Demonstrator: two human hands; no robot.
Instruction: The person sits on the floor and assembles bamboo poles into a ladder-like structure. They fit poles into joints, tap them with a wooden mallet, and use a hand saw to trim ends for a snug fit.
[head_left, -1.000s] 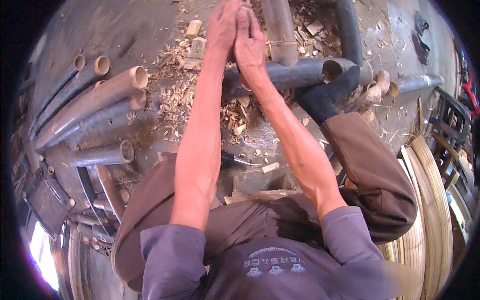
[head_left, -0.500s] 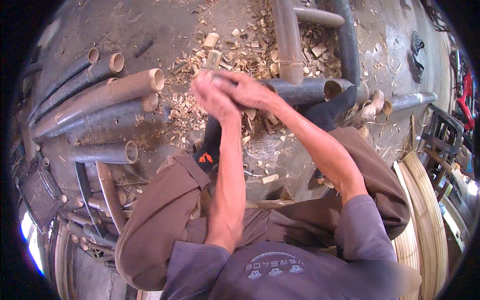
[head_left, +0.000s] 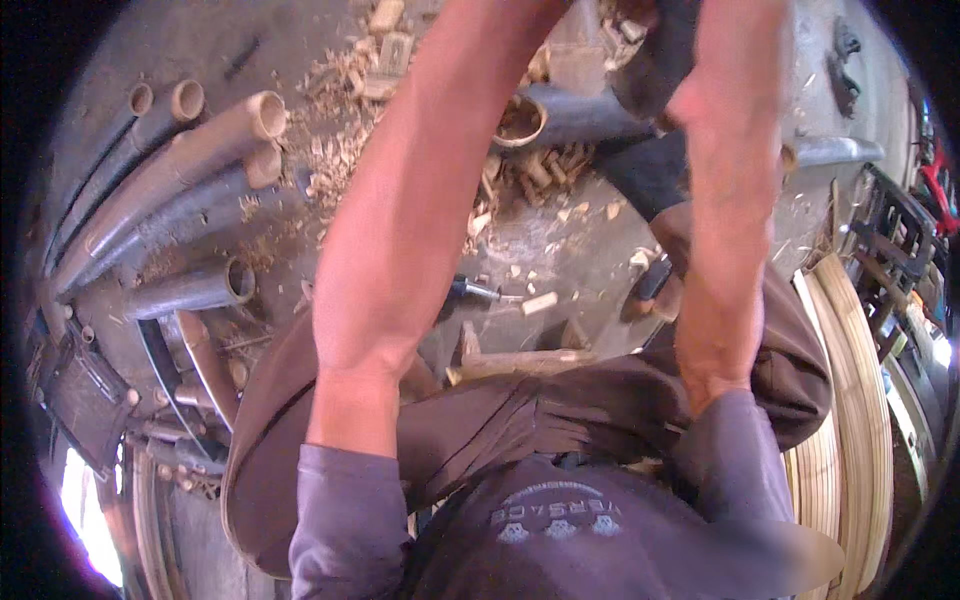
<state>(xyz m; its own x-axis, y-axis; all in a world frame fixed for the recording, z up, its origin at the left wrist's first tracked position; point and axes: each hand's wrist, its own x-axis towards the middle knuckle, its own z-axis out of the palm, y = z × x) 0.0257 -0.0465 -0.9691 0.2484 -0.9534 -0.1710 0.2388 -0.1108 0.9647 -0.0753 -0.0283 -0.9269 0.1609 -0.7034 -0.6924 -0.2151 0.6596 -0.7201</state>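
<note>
Both my forearms are raised in front of the camera. My left forearm [head_left: 410,200] and my right forearm [head_left: 730,200] run up to the top edge, which cuts off both hands. A dark blurred thing [head_left: 655,50] shows between the wrists at the top; I cannot tell whether a hand holds it. Below the arms a short dark bamboo section [head_left: 570,115] lies on the floor with its open end to the left. My foot in a black sock [head_left: 650,170] rests beside it, among wood chips [head_left: 530,180].
Several long bamboo poles [head_left: 190,160] lie stacked at the left. A small tool with a dark handle [head_left: 470,292] lies on the concrete floor near my knees. Coiled split bamboo strips [head_left: 850,420] stand at the right, with a dark metal frame [head_left: 900,250] behind them.
Both hands were clasped together low over the chips. They have since swung up and out past the top edge, and the arms now fill the middle of the picture.
</note>
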